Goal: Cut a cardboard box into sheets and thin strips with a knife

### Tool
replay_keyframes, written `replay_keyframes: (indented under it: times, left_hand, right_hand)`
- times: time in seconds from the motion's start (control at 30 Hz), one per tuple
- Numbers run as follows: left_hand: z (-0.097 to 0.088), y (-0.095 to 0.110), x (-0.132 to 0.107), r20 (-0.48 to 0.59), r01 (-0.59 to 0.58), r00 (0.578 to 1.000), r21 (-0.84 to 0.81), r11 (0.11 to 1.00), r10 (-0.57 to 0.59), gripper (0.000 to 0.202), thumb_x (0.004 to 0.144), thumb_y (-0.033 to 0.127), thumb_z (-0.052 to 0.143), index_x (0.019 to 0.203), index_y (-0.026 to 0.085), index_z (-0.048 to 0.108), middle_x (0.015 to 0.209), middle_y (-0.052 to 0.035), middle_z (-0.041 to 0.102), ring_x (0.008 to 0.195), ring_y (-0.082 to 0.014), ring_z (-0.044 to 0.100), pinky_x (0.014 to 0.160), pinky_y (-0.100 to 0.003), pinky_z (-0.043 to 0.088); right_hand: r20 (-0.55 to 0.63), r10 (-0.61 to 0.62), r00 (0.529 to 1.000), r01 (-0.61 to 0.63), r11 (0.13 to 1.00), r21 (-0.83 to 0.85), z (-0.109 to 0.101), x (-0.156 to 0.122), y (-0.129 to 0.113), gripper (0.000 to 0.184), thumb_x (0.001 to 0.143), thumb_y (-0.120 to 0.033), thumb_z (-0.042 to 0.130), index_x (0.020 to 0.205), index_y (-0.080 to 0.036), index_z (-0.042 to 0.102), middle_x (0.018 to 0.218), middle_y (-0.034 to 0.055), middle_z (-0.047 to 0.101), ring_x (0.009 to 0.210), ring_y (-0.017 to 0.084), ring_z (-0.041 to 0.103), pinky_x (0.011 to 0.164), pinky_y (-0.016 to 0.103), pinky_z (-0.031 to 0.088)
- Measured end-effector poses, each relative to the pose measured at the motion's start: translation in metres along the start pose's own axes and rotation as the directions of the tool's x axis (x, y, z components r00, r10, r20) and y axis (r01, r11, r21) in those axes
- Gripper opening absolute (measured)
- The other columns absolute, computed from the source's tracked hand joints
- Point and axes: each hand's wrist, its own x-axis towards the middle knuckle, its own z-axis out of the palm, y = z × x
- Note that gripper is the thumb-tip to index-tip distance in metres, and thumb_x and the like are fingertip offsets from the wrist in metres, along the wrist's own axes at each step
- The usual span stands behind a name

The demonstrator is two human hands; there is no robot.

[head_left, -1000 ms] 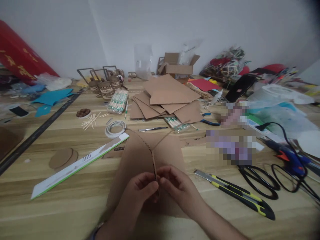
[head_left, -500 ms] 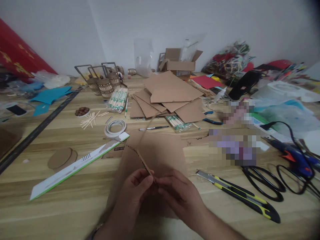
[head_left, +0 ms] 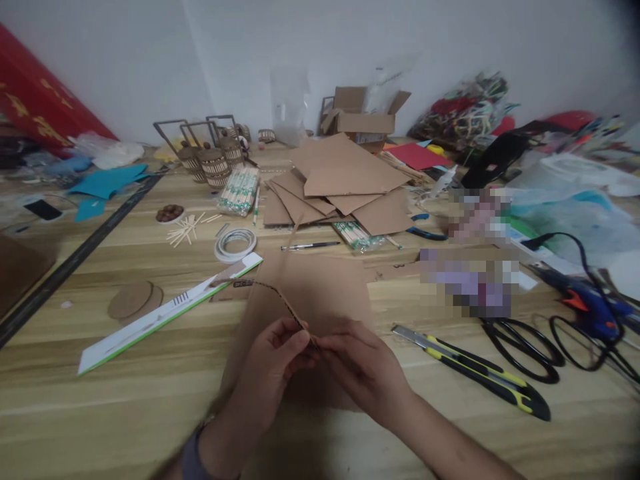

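Note:
Both hands meet low in the middle of the head view. My left hand (head_left: 273,367) and my right hand (head_left: 363,370) pinch a thin corrugated cardboard strip (head_left: 283,300) between fingertips. The strip bends up and away to the left, and a second limb of it rises toward the pen. Under the hands lies a large brown cardboard sheet (head_left: 325,287) flat on the wooden table (head_left: 125,407).
A yellow-black utility knife (head_left: 473,370) and black scissors (head_left: 523,350) lie right of my hands. A white-green ruler (head_left: 165,317) and cardboard discs (head_left: 133,300) lie left. Farther back are a pile of cardboard pieces (head_left: 340,193), a pen (head_left: 310,246), tape roll (head_left: 235,244) and glue gun (head_left: 585,303).
The strip has tilted from nearly upright over to the left, and its far limb swung from right to upright. My hands have shifted slightly up in view; the camera moved a little.

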Motion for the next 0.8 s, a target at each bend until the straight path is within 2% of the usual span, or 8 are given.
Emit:
replay_keyframes:
  times: [0.37, 0.53, 0.8]
  left_hand:
    - [0.0021, 0.0009, -0.0006, 0.017, -0.028, 0.999, 0.025, 0.999, 0.027, 0.049, 0.05, 0.043, 0.096, 0.076, 0.015, 0.064, 0.063, 0.0027, 0.065, 0.057, -0.0102, 0.061, 0.057, -0.021, 0.05]
    - [0.002, 0.0001, -0.0015, 0.011, -0.046, 0.999, 0.08, 0.996, 0.045, 0.048, 0.052, 0.045, 0.094, 0.073, 0.015, 0.061, 0.061, 0.0035, 0.062, 0.054, -0.0084, 0.057, 0.05, -0.019, 0.042]
    - [0.0005, -0.0001, 0.0005, -0.001, -0.025, 1.0, 0.137, 0.99, 0.025, 0.051, 0.051, 0.048, 0.092, 0.073, 0.016, 0.06, 0.059, 0.0039, 0.061, 0.051, -0.0083, 0.054, 0.049, -0.019, 0.04]
  right_hand:
    - [-0.048, -0.073, 0.996, 0.069, 0.994, -0.086, 0.0001, 0.0008, 0.0023, 0.013, 0.09, -0.017, 0.062, 0.099, -0.024, 0.067, 0.083, 0.002, 0.071, 0.077, 0.017, 0.064, 0.071, 0.032, 0.05]
    - [-0.084, -0.135, 0.987, 0.121, 0.981, -0.153, 0.0009, 0.0, 0.0032, 0.012, 0.09, -0.018, 0.062, 0.1, -0.024, 0.067, 0.081, 0.0016, 0.069, 0.075, 0.016, 0.062, 0.07, 0.032, 0.048]
    - [-0.061, -0.177, 0.982, 0.166, 0.974, -0.155, 0.0016, 0.0011, 0.001, 0.014, 0.092, -0.013, 0.059, 0.1, -0.023, 0.064, 0.081, -0.0003, 0.068, 0.073, 0.014, 0.061, 0.072, 0.031, 0.045]
